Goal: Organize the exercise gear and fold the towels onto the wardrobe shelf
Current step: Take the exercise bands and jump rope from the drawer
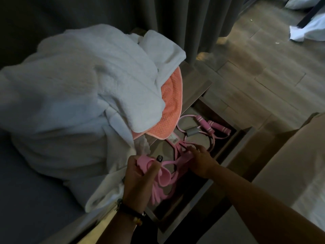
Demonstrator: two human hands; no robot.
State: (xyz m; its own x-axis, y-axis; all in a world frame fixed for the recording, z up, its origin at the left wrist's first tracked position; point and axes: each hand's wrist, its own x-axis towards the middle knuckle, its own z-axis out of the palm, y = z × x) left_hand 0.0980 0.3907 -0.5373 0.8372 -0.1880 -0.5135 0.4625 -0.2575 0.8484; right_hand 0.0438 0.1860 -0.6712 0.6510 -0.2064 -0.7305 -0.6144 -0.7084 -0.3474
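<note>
A: Pink flat rubber resistance bands (164, 175), a bunch of loops. Long axis runs from 7 o'clock to 1 o'clock, low end drooping past the left hand (139, 175), far end toward the right hand (200, 160).

B: Grip?

A: Left hand's fingers and thumb are curled round the folded end of the bands, holding it firmly. Right hand pinches the strands at their far end, fingertips down; how tightly, cannot tell.

B: Where does the bunch sit?

A: Above the near half of the open dark wooden compartment (226, 150), at 6 o'clock of the scene.

B: Contents of that compartment?

A: At its 12 o'clock end, a pink skipping rope with striped foam handles (209, 126), handles side by side pointing toward 4 o'clock, cord looped beside a grey block. More pink strapping lies under the right hand.

B: Surroundings?

A: Crumpled white terry towels (75, 95) are piled at 9 to 11 o'clock. A coral waffle-weave towel (168, 103) sticks out beneath them and overhangs the compartment's left edge, covering part of it. Grey curtain (190, 20) at 12 o'clock, wood-plank floor (255, 71) at 2 o'clock.
</note>
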